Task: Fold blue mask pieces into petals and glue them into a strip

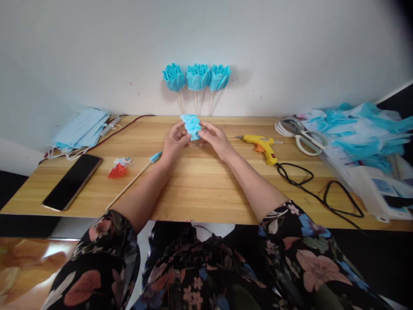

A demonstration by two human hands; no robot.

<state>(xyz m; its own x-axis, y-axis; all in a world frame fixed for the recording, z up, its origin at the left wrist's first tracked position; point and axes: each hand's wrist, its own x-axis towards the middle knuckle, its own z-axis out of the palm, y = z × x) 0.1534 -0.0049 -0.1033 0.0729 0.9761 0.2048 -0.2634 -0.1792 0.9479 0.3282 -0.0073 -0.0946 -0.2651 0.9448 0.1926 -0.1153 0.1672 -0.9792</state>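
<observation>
Between both hands a small piece of light blue pleated fabric point(192, 125) is held up over the middle of the table. My left hand point(176, 140) pinches its left and lower edge, and my right hand point(215, 137) grips its right edge. Behind it, three blue fabric flowers point(197, 77) on thin sticks lean against the wall. A wooden stick point(129, 184) with a small blue fabric tip point(155, 157) lies beside my left forearm. To the right of my right hand rests a yellow glue gun point(263, 144), its nozzle pointing left.
On the left are stacked face masks point(82, 129), a phone point(72, 183) and a small red packet point(118, 170). On the right lie white-handled scissors point(309, 144), tape rolls point(288, 126), a heap of blue and white fabric point(364, 129), a black cable point(318, 196) and a white power strip point(380, 191).
</observation>
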